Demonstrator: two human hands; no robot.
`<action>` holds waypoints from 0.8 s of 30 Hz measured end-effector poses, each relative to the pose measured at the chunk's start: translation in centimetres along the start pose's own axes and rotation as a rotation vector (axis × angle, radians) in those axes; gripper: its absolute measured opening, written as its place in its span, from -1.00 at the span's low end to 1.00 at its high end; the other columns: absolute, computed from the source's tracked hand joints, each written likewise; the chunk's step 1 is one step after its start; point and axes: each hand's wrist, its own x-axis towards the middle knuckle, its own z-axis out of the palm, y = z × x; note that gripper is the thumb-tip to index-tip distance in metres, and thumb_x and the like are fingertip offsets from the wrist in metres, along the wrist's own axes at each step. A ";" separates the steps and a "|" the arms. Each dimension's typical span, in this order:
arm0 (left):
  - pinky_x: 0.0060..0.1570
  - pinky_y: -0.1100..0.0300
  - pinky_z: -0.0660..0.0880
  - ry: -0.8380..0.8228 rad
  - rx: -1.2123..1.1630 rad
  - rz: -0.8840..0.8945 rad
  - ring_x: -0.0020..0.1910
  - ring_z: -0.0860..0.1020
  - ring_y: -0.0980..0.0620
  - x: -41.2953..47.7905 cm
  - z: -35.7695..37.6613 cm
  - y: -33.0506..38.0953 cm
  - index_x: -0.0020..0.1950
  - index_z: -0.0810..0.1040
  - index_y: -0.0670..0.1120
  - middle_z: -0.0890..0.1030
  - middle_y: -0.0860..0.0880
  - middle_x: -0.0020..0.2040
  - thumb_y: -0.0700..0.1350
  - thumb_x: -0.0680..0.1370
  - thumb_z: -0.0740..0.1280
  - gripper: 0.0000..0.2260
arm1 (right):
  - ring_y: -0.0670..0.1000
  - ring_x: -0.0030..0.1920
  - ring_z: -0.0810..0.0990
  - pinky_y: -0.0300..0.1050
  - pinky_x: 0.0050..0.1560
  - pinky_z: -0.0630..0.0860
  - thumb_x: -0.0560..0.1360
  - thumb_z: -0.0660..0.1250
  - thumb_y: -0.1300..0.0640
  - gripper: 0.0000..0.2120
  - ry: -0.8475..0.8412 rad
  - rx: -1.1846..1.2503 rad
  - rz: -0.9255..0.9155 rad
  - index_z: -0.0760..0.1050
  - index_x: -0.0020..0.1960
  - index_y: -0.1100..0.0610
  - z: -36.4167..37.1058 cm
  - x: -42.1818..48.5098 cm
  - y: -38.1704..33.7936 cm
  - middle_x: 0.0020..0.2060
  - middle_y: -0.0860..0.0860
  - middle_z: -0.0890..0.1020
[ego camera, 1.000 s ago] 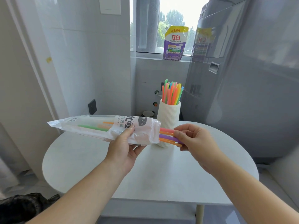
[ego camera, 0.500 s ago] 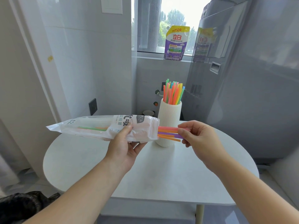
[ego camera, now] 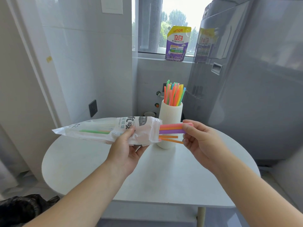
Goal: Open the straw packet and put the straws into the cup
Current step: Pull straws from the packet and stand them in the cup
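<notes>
left grip point(ego camera: 129, 147) clasping, right grip point(ego camera: 202, 141) pinching

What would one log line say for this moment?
left hand: holds packet | right hand: pinches straws | cup: upright on table

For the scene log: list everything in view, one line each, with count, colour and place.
table: one, white, round, centre
cup: one, white ribbed, on the table
straws in cup: many, mixed colours, upright
straw packet: one, translucent white, held above the table
protruding straws: about five, pink, orange, purple, at the packet's open end
detergent pouch: one, purple and yellow, windowsill
appliance: one, grey, right
left hand: grips the packet
right hand: fingers pinch protruding straws
</notes>
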 end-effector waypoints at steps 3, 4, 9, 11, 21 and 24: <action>-0.32 0.13 0.68 -0.004 -0.009 -0.012 -0.21 0.76 -0.01 0.0 0.1 -0.1 0.19 0.63 -0.10 0.78 -0.06 -0.12 -0.15 0.61 0.41 -0.84 | -0.06 -0.38 0.52 -0.21 -0.25 0.57 0.29 0.52 0.17 -0.58 -0.033 0.125 0.029 0.63 0.14 0.23 0.7 0.0 0.3 -0.27 0.06 0.59; -0.32 0.13 0.68 -0.002 -0.013 -0.015 -0.21 0.76 -0.01 -0.1 0.2 -0.1 0.19 0.64 -0.10 0.78 -0.07 -0.11 -0.15 0.61 0.42 -0.84 | -0.06 -0.38 0.51 -0.19 -0.23 0.56 0.30 0.51 0.18 -0.58 -0.044 0.140 0.030 0.63 0.14 0.23 0.9 0.1 0.4 -0.25 0.07 0.59; -0.31 0.10 0.69 -0.001 -0.022 -0.041 -0.16 0.77 -0.03 -0.3 0.4 -0.6 0.20 0.65 -0.11 0.79 -0.09 -0.06 -0.16 0.60 0.43 -0.82 | -0.07 -0.35 0.52 -0.12 -0.11 0.54 0.39 0.45 0.08 -0.68 -0.036 0.148 0.018 0.66 0.10 0.18 1.7 0.2 0.7 -0.34 0.01 0.57; -0.29 0.08 0.70 0.000 -0.023 -0.051 -0.15 0.77 -0.05 -0.3 0.5 -0.7 0.20 0.65 -0.12 0.79 -0.10 -0.05 -0.15 0.59 0.44 -0.81 | -0.04 -0.28 0.51 -0.10 -0.08 0.53 0.47 0.43 0.05 -0.73 -0.008 0.093 -0.003 0.67 0.11 0.17 1.8 0.2 1.0 -0.31 0.02 0.54; -0.31 0.09 0.70 -0.020 -0.020 -0.097 -0.20 0.77 -0.05 -0.4 0.9 -1.1 0.14 0.66 -0.16 0.77 -0.12 -0.11 -0.13 0.60 0.42 -0.84 | -0.08 -0.30 0.58 -0.11 -0.07 0.55 0.58 0.38 0.07 -0.84 0.066 -0.170 -0.181 0.66 0.06 0.13 2.1 0.6 0.5 -0.36 -0.06 0.63; -0.33 0.10 0.69 -0.003 -0.036 -0.097 -0.18 0.77 -0.07 -0.1 0.7 -1.0 0.16 0.65 -0.18 0.78 -0.14 -0.08 -0.14 0.62 0.39 -0.84 | 0.00 -0.22 0.67 -0.04 -0.03 0.65 0.58 0.39 0.07 -0.86 0.100 -0.235 -0.259 0.66 -0.03 0.13 1.8 0.8 -0.4 -0.26 0.05 0.71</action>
